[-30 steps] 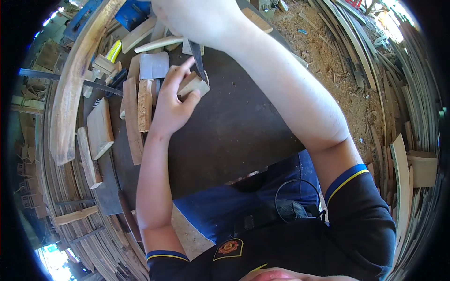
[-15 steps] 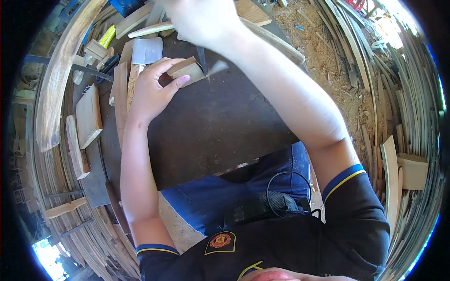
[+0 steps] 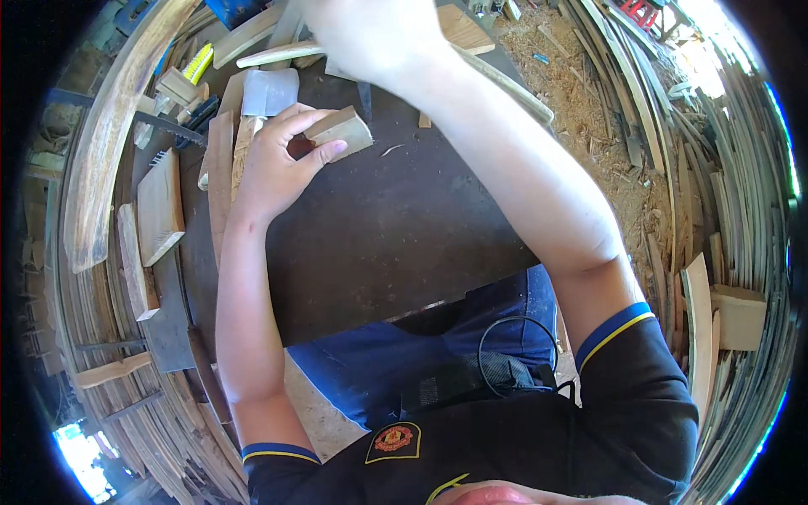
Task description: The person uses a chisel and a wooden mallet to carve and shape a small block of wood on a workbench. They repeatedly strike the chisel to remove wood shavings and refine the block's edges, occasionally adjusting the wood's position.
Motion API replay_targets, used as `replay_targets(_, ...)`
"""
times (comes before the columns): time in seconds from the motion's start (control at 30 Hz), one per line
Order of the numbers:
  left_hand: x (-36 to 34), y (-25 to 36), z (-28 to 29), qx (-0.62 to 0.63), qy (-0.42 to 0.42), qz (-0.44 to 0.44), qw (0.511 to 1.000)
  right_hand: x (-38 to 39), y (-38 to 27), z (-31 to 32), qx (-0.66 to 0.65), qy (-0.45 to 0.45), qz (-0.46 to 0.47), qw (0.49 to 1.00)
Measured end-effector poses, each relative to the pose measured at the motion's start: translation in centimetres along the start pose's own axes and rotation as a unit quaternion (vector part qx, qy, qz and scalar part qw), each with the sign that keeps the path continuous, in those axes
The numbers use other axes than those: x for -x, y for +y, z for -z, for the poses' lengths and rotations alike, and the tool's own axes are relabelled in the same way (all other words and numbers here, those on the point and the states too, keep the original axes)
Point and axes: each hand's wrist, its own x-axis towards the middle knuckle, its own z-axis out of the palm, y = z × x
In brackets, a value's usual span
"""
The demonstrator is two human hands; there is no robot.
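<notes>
My left hand (image 3: 282, 160) is closed on a small pale wooden block (image 3: 338, 130) over the dark worktop (image 3: 387, 252), thumb on its near side. Above the block, my right hand (image 3: 366, 34) is blurred at the top edge, its fingers hidden. A narrow dark blade (image 3: 364, 101) points down from under that hand toward the block; how it is gripped cannot be made out. A thin curled shaving (image 3: 391, 150) lies beside the block. A grey rectangular piece (image 3: 268, 91) lies behind my left hand.
Wood offcuts (image 3: 160, 206), a saw (image 3: 168, 130) and a yellow item (image 3: 198, 63) crowd the left side. A long curved plank (image 3: 101, 194) spans the far left. Stacked strips (image 3: 741, 194) and sawdust-covered ground (image 3: 623, 185) lie to the right of the worktop.
My left hand and the block have shifted slightly up and left in view, along with much of the scene. A flake blurred in mid-air half a second ago is gone from beside the blade.
</notes>
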Motion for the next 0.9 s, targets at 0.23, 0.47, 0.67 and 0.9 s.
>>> replay_targets(0.23, -0.1, -0.2, 0.5, 0.116, -0.039, 0.099, 0.988, -0.6, -2.9, 1.4, -0.155, 0.032, 0.002, 0.987)
replay_targets(0.47, 0.1, -0.9, -0.1, 0.216, 0.025, 0.104, 0.97, 0.5, -7.3, 1.2, -0.131, 0.083, 0.0, 0.988)
replay_targets(0.67, 0.9, 2.1, 0.8, 0.451, 0.019, 0.188, 0.872, 1.3, -9.9, 3.4, -0.202, -0.022, 0.1, 0.974)
replay_targets(0.9, 0.4, -0.2, -0.9, 0.332, -0.041, 0.134, 0.933, 2.3, -12.0, 4.0, -0.137, -0.048, 0.098, 0.984)
